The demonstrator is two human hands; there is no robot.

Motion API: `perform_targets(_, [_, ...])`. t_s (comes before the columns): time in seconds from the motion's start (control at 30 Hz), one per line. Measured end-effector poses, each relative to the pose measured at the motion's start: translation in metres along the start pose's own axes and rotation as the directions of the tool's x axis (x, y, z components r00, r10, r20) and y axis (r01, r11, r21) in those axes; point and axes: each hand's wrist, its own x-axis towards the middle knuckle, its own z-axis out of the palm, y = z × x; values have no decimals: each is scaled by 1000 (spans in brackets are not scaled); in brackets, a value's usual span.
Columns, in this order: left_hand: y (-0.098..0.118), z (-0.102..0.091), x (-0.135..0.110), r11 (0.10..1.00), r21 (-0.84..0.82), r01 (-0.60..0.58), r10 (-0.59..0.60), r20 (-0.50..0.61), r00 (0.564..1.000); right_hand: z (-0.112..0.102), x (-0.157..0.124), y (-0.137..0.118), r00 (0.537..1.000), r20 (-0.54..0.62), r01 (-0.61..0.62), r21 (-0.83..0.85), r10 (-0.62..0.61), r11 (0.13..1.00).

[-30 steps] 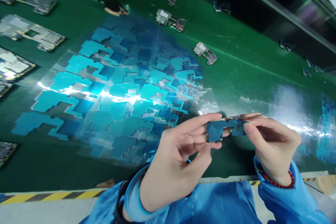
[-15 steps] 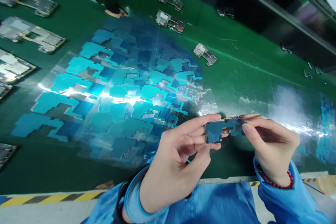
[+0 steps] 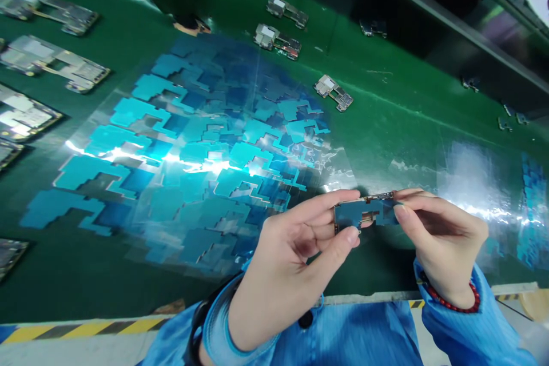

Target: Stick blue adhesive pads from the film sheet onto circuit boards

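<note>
My left hand point(image 3: 295, 263) holds a small circuit board point(image 3: 366, 201) at its left end, fingers behind it and thumb on its lower edge. A blue adhesive film piece point(image 3: 349, 214) covers the near face of the board, its cut-out showing part of the board. At the right end, my right hand point(image 3: 441, 234) pinches the film between thumb and forefinger; whether it also grips the board there is hidden. To the left, many blue film pieces of the same shape point(image 3: 103, 139) lie in rows on clear sheets point(image 3: 141, 220).
Circuit boards lie on the green mat point(image 3: 412, 91), some beyond my hands point(image 3: 333, 92) and larger-looking ones at the left point(image 3: 58, 63). More blue film point(image 3: 532, 211) is at the far right. A dark metal ledge point(image 3: 433, 17) runs along the back. Striped tape point(image 3: 81, 329) marks the front edge.
My left thumb has moved up onto the board's lower edge. The board has tilted a little, and my right hand keeps its pinch at the right end.
</note>
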Motion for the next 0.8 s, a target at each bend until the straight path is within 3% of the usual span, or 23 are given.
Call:
perform_targets(0.33, [-1, 1, 0, 1000, -2, 5, -5, -8, 1000, 1, 0, -1, 1000, -4, -12, -14, 12, 1000])
perform_targets(0.8, [-1, 6, 2, 998, -55, -11, 4, -128, 992, 6, -1, -1, 1000, -16, 15, -26, -15, 1000])
